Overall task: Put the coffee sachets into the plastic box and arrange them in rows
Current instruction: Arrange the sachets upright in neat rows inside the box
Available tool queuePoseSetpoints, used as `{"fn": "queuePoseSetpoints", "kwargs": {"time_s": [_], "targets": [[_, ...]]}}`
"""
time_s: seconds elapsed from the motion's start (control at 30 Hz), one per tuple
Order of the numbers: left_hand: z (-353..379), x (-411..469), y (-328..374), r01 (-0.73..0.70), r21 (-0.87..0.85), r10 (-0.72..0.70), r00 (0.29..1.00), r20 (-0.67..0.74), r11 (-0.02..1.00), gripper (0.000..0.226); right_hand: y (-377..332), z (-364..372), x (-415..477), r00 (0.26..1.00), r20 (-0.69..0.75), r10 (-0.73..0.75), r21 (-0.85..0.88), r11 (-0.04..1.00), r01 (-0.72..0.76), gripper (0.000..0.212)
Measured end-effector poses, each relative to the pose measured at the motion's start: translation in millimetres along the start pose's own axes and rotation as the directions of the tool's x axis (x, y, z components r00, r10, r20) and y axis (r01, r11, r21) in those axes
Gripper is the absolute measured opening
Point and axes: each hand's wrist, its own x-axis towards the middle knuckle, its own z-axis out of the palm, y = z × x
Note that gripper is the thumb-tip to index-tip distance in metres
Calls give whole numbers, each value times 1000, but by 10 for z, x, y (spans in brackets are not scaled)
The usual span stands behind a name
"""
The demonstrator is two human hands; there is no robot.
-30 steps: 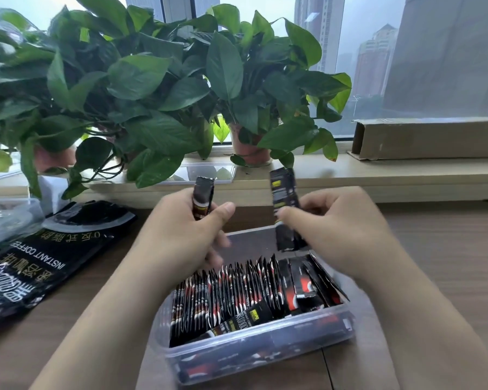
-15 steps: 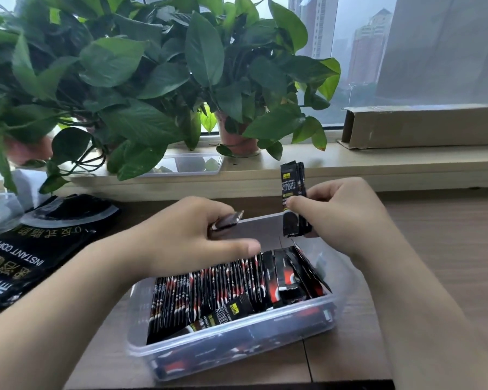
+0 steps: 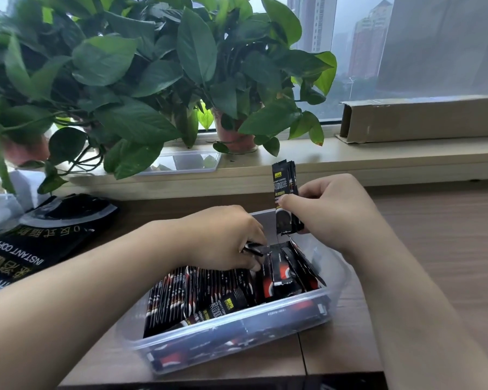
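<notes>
sachets (image 3: pixel 209 294) in box (image 3: pixel 237 333), coffee bag (image 3: pixel 26 249) left, plants (image 3: pixel 124 80) behind

— How many boxes were there?
— One plastic box (image 3: pixel 265 220), one cardboard box (image 3: pixel 420 119), one clear lid (image 3: pixel 186 163), one instant coffee bag (image 3: pixel 40 243).
— And plants?
— Two potted plants (image 3: pixel 197 52). The coffee sachets (image 3: pixel 209 288) were too many to count.

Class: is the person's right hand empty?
No, the right hand pinches upright coffee sachets above the plastic box.

Soft, grey daylight enters through the window (image 3: pixel 378 52) at top; shadows are faint, edges bend, slight blur throughout.
</notes>
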Motion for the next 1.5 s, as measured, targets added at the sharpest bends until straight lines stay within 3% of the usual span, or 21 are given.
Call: {"fn": "queuePoseSetpoints", "kwargs": {"time_s": [0.07, 0.2, 0.33, 0.5, 0.67, 0.8, 0.87, 0.97, 1.03, 1.2, 1.4, 1.5], "targets": [[7, 16, 16, 24, 57, -29, 996, 80, 998, 18, 6, 4, 8, 1000, -4, 0, 1, 1000, 0, 33], [-11, 35, 37, 7, 31, -10, 993, 118, 999, 46, 9, 4, 9, 1000, -12, 9, -5, 1000, -9, 34], [-16, 61, 84, -21, 65, 13, 992, 127, 998, 29, 7, 9, 6, 1000, -12, 5, -7, 1000, -5, 34], [-36, 58, 75, -43, 118, 37, 998, 57, 992, 25, 17, 1, 8, 1000, -4, 2, -32, 999, -2, 34], [-138, -21, 58, -38, 69, 36, 999, 31, 997, 7, 30, 6, 21, 1000, 4, -14, -31, 999, 14, 37], [-165, -101, 87, -77, 89, 76, 997, 12, 993, 17, 34, 9, 16, 1000, 11, -27, -47, 999, 27, 38], [-164, -143, 77, -61, 99, 57, 997, 43, 993, 7, 29, 1, 7, 999, 18, -27, -45, 999, 28, 36], [-165, -188, 64, -17, 106, 6, 995, 104, 994, 40, 9, -4, -5, 999, 28, -27, -57, 998, 29, 35], [-119, -201, 50, -47, 119, 35, 994, 99, 992, 47, -8, -8, -22, 999, 27, -29, -76, 997, 31, 35], [41, -226, 5, -35, 95, 33, 999, 21, 995, 36, -60, -21, -71, 996, 49, -75, -186, 979, 82, 40], [66, -295, 75, 28, 36, -32, 994, 108, 999, 56, -187, 60, -169, 981, 189, -44, -241, 966, 89, 42], [23, -323, 100, 53, 72, -66, 977, 204, 996, 40, -189, 142, -180, 968, 249, -2, -247, 967, 66, 40]]}}
